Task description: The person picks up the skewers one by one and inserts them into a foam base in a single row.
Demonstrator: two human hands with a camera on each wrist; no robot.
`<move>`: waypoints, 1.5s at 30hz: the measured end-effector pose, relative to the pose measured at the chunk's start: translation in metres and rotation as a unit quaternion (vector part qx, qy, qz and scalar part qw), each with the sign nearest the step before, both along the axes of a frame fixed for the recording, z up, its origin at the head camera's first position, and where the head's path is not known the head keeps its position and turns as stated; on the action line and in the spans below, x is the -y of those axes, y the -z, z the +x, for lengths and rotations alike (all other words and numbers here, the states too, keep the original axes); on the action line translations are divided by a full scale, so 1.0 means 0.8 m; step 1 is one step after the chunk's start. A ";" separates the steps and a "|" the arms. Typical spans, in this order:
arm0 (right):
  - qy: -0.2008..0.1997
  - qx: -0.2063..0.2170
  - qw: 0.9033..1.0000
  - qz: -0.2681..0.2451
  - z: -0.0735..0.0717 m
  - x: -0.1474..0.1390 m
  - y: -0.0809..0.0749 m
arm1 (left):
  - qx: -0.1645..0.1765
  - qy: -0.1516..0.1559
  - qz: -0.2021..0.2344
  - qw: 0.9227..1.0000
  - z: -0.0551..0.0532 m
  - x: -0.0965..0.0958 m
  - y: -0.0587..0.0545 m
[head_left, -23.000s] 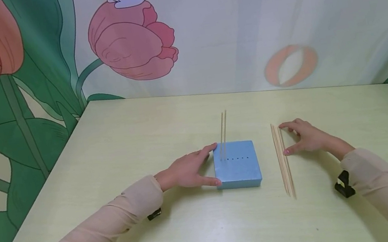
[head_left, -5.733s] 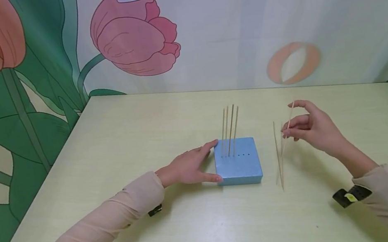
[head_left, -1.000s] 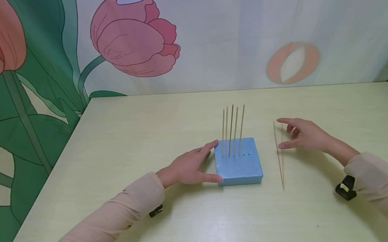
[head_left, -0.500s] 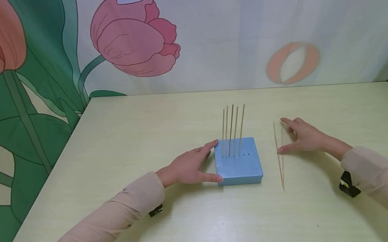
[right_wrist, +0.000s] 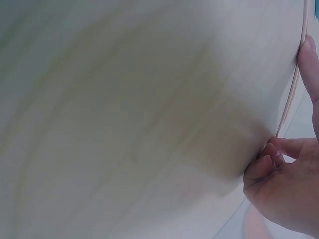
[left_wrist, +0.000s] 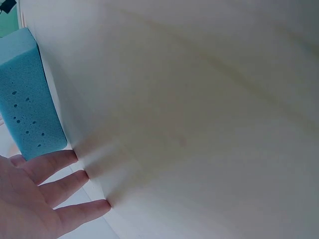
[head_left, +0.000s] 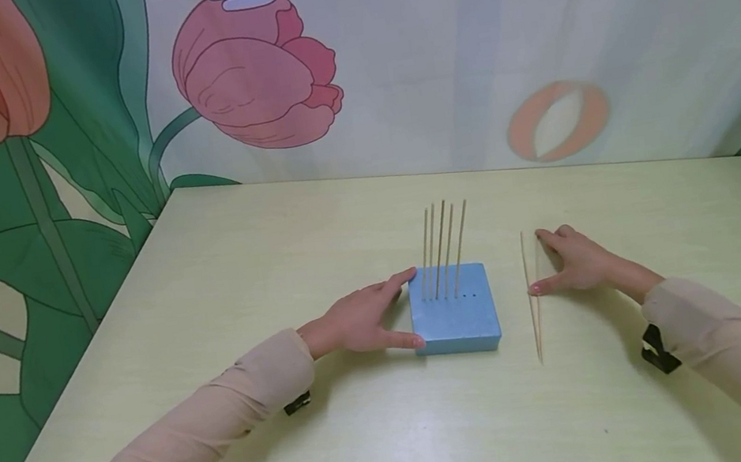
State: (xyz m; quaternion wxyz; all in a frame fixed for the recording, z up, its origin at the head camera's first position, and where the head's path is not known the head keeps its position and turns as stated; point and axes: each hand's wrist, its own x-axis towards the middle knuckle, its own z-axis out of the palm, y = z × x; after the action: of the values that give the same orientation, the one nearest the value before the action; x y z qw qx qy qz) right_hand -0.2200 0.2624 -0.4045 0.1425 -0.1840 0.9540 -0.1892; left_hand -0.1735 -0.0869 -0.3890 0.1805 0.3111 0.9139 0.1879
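Observation:
A blue foam block (head_left: 457, 326) lies on the table, with several thin wooden skewers (head_left: 444, 252) standing in a row of holes. Two holes at the row's right end show bare. My left hand (head_left: 359, 324) rests against the block's left side, thumb at the near corner and forefinger at the far one. In the left wrist view its other fingers (left_wrist: 65, 186) are spread. Two loose skewers (head_left: 536, 326) lie right of the block, meeting at their near ends. My right hand (head_left: 580, 263) touches them, thumb at mid-length and forefinger at a far end, set wide apart along the wood (right_wrist: 291, 94).
The pale wooden table (head_left: 345, 442) extends around the block. Behind it hangs a curtain (head_left: 402, 58) printed with tulips and leaves. A black wrist camera (head_left: 657, 349) sits under the right sleeve, another (head_left: 297, 403) under the left.
Earlier, fewer skewers stood in the block and more lay loose; a fifth was added since 5.7 s ago. Over the last second my right hand came down onto the loose pair. My left hand stayed put.

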 end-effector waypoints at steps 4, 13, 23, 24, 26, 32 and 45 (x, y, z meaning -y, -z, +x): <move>0.004 -0.008 1.000 -0.013 -0.001 0.001 0.000 | -0.001 0.003 0.001 1.000 0.000 0.000 0.001; 0.034 -0.010 0.998 -0.061 -0.001 0.001 0.001 | -0.003 0.005 0.002 1.000 0.000 0.000 0.003; 0.043 -0.024 0.987 -0.153 0.015 -0.005 -0.018 | -0.003 0.003 0.000 1.000 0.001 -0.001 0.001; 0.042 -0.021 0.985 -0.169 0.016 -0.004 -0.021 | -0.003 0.002 -0.002 1.000 0.001 0.000 0.001; 0.040 -0.008 0.978 -0.203 0.018 -0.004 -0.025 | -0.003 -0.001 -0.004 1.000 0.000 0.000 0.002; 0.050 0.042 0.942 -0.330 0.027 0.003 -0.032 | -0.002 -0.005 -0.004 1.000 0.000 0.000 0.003; 0.043 -0.123 0.924 -0.359 0.051 0.024 -0.058 | 0.004 -0.011 -0.003 1.000 -0.001 -0.001 0.002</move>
State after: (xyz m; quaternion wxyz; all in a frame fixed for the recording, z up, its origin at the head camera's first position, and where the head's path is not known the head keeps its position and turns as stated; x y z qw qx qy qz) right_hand -0.1789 0.2431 -0.3585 -0.0597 -0.2034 0.8394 -0.5005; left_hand -0.1741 -0.0860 -0.3906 0.1831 0.3001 0.9169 0.1887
